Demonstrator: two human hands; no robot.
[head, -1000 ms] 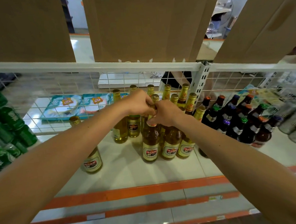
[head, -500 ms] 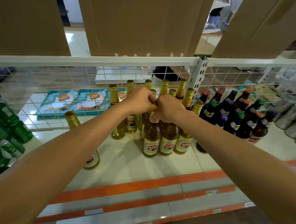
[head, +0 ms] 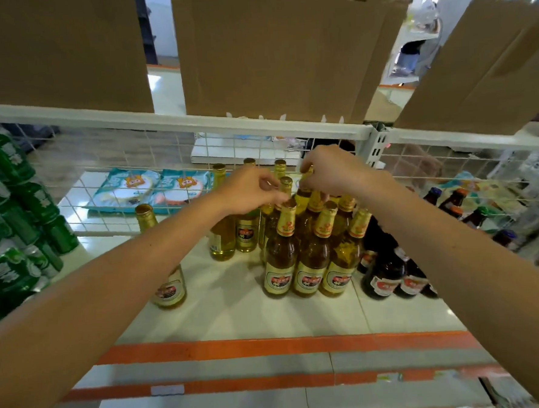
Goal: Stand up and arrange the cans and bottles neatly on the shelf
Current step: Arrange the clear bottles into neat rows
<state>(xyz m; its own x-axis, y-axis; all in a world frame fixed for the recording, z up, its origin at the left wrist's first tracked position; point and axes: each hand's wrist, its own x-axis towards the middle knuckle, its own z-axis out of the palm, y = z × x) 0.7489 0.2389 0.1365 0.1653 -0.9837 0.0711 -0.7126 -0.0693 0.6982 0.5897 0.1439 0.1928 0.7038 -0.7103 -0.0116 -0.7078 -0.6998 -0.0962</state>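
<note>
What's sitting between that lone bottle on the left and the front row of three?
Nothing: in the head view, only bare white shelf lies between the lone bottle and the front row.

Amber bottles [head: 279, 260] were clear glass, glossy, w/ shiny gold foil on necks & smooth labels. Dark bottles [head: 384, 272] were brown glass, also glossy. Green cans [head: 10, 270] looked metal, slick sheen. Shelf board [head: 236, 306] was smooth white, semi-gloss; its orange strip [head: 270, 345] looked matt. Back mesh [head: 107, 157] was thin wire, white-coated. Cardboard sheets [head: 277, 45] were matt brown. Snack packs [head: 154, 192] were glossy plastic film.
</note>
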